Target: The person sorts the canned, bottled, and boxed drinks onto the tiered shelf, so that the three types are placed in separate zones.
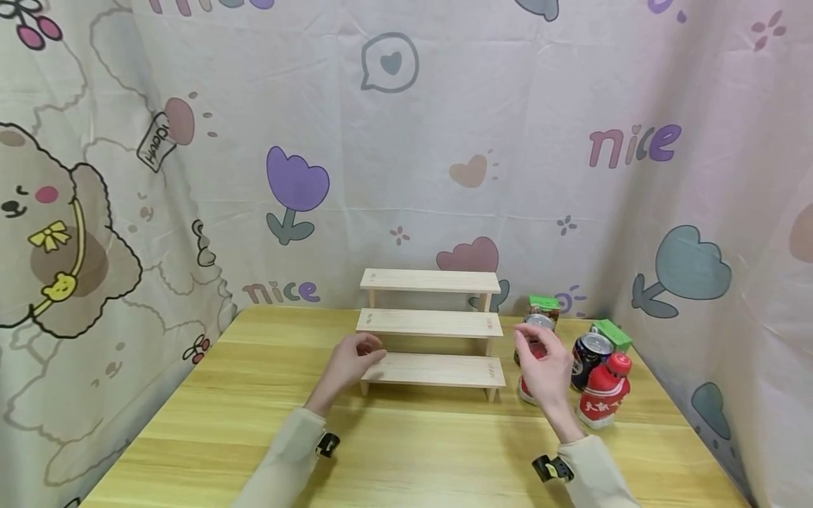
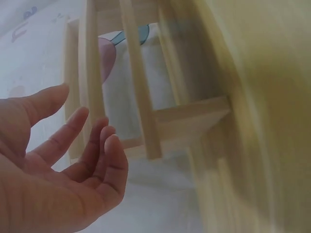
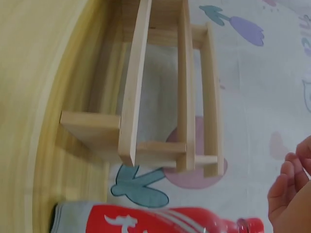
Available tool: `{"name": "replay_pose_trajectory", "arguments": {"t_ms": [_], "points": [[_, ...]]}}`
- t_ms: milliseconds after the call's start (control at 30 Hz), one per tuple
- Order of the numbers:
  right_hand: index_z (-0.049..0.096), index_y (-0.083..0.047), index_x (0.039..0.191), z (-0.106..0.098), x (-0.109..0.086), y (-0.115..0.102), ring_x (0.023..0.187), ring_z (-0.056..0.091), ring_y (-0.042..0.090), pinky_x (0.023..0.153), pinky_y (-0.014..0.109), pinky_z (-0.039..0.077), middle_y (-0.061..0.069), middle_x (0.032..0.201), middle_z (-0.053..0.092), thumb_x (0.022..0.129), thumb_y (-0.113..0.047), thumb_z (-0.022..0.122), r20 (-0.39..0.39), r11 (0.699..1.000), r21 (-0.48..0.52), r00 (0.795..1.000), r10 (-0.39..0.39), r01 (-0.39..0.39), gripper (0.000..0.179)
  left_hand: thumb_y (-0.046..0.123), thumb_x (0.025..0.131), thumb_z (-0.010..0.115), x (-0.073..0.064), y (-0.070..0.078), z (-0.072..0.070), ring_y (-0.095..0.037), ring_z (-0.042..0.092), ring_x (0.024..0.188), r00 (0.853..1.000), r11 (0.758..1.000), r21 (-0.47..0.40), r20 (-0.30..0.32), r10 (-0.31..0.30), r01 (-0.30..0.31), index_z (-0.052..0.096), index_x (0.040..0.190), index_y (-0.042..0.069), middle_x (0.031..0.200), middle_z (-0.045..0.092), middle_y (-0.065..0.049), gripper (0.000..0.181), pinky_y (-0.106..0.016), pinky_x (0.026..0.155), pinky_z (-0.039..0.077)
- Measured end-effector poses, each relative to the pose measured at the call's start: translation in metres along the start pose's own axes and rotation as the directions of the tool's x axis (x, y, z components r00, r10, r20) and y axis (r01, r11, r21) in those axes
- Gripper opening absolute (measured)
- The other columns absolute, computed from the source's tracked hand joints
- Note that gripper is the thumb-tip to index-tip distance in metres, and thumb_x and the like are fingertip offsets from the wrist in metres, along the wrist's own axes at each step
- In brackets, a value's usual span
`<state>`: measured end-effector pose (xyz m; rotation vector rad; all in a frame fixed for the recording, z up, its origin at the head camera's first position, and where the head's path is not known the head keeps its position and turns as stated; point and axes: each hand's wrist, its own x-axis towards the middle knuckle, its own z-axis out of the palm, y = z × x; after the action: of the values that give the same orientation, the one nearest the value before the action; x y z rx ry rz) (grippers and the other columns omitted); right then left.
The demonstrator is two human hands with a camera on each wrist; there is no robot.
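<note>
See a curtain (image 1: pixel 406 204) behind a wooden table (image 1: pixel 413 451), with a three-step rack (image 1: pixel 432 322) standing at the table's back middle. Note the left hand (image 1: pixel 351 361) by the rack's left end, contact unclear, and the right hand (image 1: pixel 547 363) just off its right end, both with fingers loosely curved, thumbs apart, holding nothing. Find right of the rack a red bottle (image 1: pixel 603 400), a dark can (image 1: pixel 591 358) just behind it, and a half-hidden can (image 1: pixel 539 322) beyond the right hand.
</note>
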<state>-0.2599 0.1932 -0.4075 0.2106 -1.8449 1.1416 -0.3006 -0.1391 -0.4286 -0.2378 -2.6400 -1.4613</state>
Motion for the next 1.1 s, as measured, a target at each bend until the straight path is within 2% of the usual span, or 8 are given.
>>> {"name": "replay_pose_trajectory", "arguments": {"t_ms": [200,400,533,733,833,900,1000,1100], "points": [[0.075,-0.003,0.095,-0.015,0.005,0.007,0.068,0.051,-0.001,0.056,0.004,0.039,0.01,0.084,0.067,0.084,0.003,0.072,-0.059,0.998,-0.034,0.997,0.044,-0.046,0.013,0.012,0.084,0.075,-0.003,-0.011,-0.004,-0.021,0.058,0.089,1.0,1.0,0.002,-0.008,-0.028,0.028,0.068,0.11,0.004,0.101,0.064,-0.011,0.028,-0.032,0.078,0.054],[0.076,-0.007,0.097,-0.028,0.008,0.016,0.081,0.052,0.012,0.064,0.015,0.042,0.003,0.09,0.064,0.087,-0.005,0.072,-0.02,0.987,-0.047,0.988,0.15,-0.151,0.011,0.008,0.083,0.074,-0.005,-0.023,-0.009,-0.022,0.056,0.086,0.999,0.999,0.004,0.02,-0.044,0.044,0.065,0.115,0.004,0.095,0.061,-0.012,0.033,-0.029,0.072,0.052],[0.075,-0.006,0.099,-0.032,0.008,0.022,0.088,0.051,0.009,0.071,0.019,0.042,0.0,0.099,0.062,0.087,-0.009,0.072,0.01,0.974,-0.051,0.975,0.222,-0.222,0.013,0.008,0.082,0.074,-0.005,-0.029,-0.011,-0.023,0.056,0.091,0.997,0.998,0.011,0.042,-0.064,0.063,0.064,0.118,0.006,0.102,0.06,-0.014,0.038,-0.03,0.075,0.051],[0.073,-0.004,0.107,-0.037,0.007,0.031,0.093,0.052,0.003,0.075,0.006,0.045,-0.003,0.11,0.056,0.087,-0.01,0.073,0.053,0.94,-0.011,0.939,0.341,-0.341,0.021,0.004,0.079,0.075,-0.003,-0.034,-0.013,-0.028,0.058,0.098,0.994,0.996,0.009,0.063,-0.086,0.086,0.062,0.121,0.008,0.114,0.06,-0.018,0.044,-0.036,0.077,0.056],[0.069,-0.002,0.114,-0.039,0.007,0.036,0.093,0.056,0.0,0.077,0.003,0.048,-0.004,0.109,0.055,0.088,-0.009,0.073,0.099,0.915,0.036,0.912,0.397,-0.402,0.028,0.002,0.08,0.074,-0.003,-0.038,-0.014,-0.028,0.06,0.098,0.993,0.997,-0.015,0.083,-0.079,0.081,0.062,0.121,0.006,0.113,0.063,-0.018,0.043,-0.036,0.078,0.057],[0.066,-0.003,0.12,-0.041,0.007,0.039,0.093,0.058,-0.001,0.078,0.004,0.05,-0.004,0.11,0.057,0.088,-0.01,0.073,0.135,0.889,0.05,0.885,0.447,-0.456,0.034,0.002,0.081,0.073,-0.003,-0.04,-0.014,-0.027,0.061,0.097,0.993,0.997,-0.025,0.094,-0.075,0.078,0.063,0.119,0.006,0.113,0.064,-0.018,0.039,-0.034,0.079,0.056],[0.059,-0.007,0.13,-0.044,0.006,0.042,0.102,0.058,0.0,0.082,0.003,0.048,0.002,0.121,0.059,0.089,-0.014,0.073,0.204,0.845,0.021,0.829,0.52,-0.535,0.045,0.004,0.083,0.073,-0.003,-0.045,-0.015,-0.026,0.062,0.091,0.989,0.994,-0.064,0.121,-0.082,0.09,0.064,0.12,0.005,0.116,0.064,-0.02,0.038,-0.035,0.073,0.058],[0.05,-0.008,0.14,-0.049,0.005,0.046,0.12,0.053,0.01,0.086,0.001,0.043,0.011,0.137,0.055,0.091,-0.021,0.071,0.295,0.807,-0.035,0.765,0.572,-0.59,0.055,0.003,0.083,0.073,-0.003,-0.048,-0.016,-0.024,0.063,0.083,0.982,0.982,-0.128,0.149,-0.118,0.137,0.064,0.122,0.003,0.12,0.062,-0.022,0.04,-0.036,0.068,0.059]]}}
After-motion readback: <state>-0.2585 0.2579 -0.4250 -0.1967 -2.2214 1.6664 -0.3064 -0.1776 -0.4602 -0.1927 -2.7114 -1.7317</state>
